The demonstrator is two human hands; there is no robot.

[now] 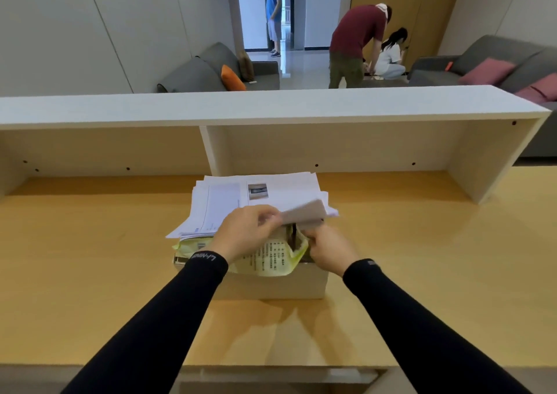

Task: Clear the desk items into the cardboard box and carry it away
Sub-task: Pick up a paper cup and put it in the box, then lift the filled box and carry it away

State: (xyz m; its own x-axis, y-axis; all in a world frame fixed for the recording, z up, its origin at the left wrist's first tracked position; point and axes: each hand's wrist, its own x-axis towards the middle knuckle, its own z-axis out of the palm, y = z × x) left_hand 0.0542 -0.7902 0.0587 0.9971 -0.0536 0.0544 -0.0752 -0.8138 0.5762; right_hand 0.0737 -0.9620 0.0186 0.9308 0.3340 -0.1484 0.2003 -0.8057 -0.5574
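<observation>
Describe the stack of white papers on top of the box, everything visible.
The stack of white papers is a loose, fanned pile of printed sheets, edges uneven, the top sheet bearing a small dark photo. It lies roughly flat across the open cardboard box, overhanging its far and left sides, above a yellow-green printed sheet. The left hand lifts and curls its near right corner; the right hand is beside it at the box rim.

On the wooden surface (90, 258) stands a cardboard box (271, 285) heaped with white papers (229, 201). The left hand (244, 231) pinches a lifted sheet; the right hand (328, 250) grips yellow paper (271, 261).
</observation>
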